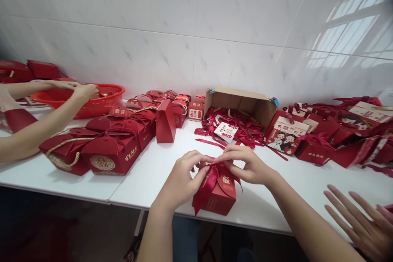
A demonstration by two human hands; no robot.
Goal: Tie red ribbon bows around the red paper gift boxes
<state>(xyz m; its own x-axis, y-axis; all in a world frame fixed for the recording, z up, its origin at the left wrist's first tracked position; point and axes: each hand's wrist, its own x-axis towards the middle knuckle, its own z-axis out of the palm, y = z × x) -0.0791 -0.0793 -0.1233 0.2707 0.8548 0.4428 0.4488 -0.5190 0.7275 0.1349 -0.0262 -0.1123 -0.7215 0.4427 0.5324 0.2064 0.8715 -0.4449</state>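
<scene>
A red gift box (215,198) stands near the table's front edge, with a dark red satin ribbon (211,182) tied on top in loops and tails. My left hand (187,176) pinches the ribbon at the left of the knot. From the right, my right hand (245,166) has thumb and fingers closed on the ribbon above the lid. The knot itself is partly hidden behind my fingers. Just beyond lies a cardboard box (239,100) on its side, spilling a heap of red ribbons (245,131) and a white printed card (226,132).
Red gift boxes (107,151) with cord handles stand in rows at left. A co-worker's hands (82,90) are over a red plastic basket (89,108). Another person's open hand (362,221) is at the lower right. Finished-looking ribboned boxes (319,147) pile up at right.
</scene>
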